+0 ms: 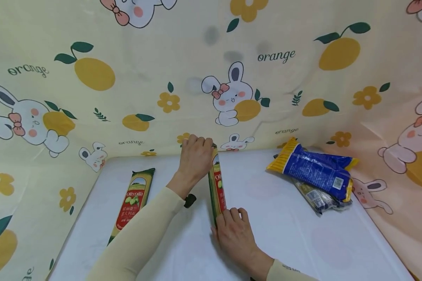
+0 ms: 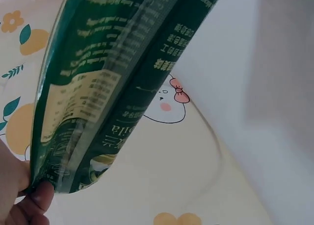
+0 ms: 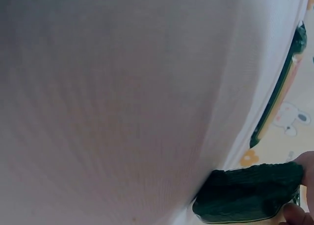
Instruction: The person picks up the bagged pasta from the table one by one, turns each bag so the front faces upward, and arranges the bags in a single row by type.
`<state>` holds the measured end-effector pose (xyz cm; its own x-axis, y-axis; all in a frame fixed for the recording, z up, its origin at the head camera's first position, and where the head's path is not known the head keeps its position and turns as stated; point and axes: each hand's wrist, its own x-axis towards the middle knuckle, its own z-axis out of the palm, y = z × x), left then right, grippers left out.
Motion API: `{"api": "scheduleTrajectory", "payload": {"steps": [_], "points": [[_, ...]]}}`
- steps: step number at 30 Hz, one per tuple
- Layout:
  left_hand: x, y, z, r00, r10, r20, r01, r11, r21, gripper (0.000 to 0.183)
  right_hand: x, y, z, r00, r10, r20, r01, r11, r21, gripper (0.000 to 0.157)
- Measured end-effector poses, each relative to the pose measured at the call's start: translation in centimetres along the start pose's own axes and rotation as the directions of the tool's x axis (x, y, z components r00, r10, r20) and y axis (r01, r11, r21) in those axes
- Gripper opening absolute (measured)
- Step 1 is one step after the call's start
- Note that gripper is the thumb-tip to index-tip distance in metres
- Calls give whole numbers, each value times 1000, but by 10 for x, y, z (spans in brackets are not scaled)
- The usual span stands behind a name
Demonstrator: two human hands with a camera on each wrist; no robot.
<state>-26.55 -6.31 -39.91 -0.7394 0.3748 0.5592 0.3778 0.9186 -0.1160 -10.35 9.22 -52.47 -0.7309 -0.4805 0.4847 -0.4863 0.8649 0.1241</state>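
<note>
A long green-and-gold pack of spaghetti (image 1: 217, 183) with a red label is held between both hands over the white table. My left hand (image 1: 197, 156) grips its far end. At the near end, my right hand (image 1: 233, 232) holds it with curled fingers. In the left wrist view, the green printed back of the pack (image 2: 108, 78) shows, with the thumb and fingers pinching one end. The right wrist view shows the dark green end of the pack (image 3: 250, 193) by the fingers. A second spaghetti pack (image 1: 135, 199) lies to the left, partly behind the left sleeve.
At the right of the white table (image 1: 260, 195), a blue-and-yellow bag (image 1: 313, 168) lies on top of a clear-and-dark bag (image 1: 316, 197). A cloth printed with rabbits and oranges (image 1: 183, 50) hangs behind and along the sides.
</note>
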Motion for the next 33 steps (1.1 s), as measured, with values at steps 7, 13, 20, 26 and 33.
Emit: {"api": "scheduleTrajectory", "payload": {"steps": [7,13,20,26,33], "points": [[-2,-11,1,997,-14,78,27,986,-163,19,0,10,5,1000,19,16,-20,996,89,41],[-6,-27,0,991,7,135,33,956,-292,15,1,28,14,981,163,105,-177,974,140,30],[-12,-38,0,989,-3,150,72,887,-456,12,8,29,17,934,205,293,-294,907,303,22],[-20,-41,7,991,-34,129,84,912,-402,15,14,23,17,914,194,356,-332,862,384,23],[-27,-48,16,1000,4,-12,-6,986,-169,12,12,18,20,974,79,212,-130,963,236,21]]}}
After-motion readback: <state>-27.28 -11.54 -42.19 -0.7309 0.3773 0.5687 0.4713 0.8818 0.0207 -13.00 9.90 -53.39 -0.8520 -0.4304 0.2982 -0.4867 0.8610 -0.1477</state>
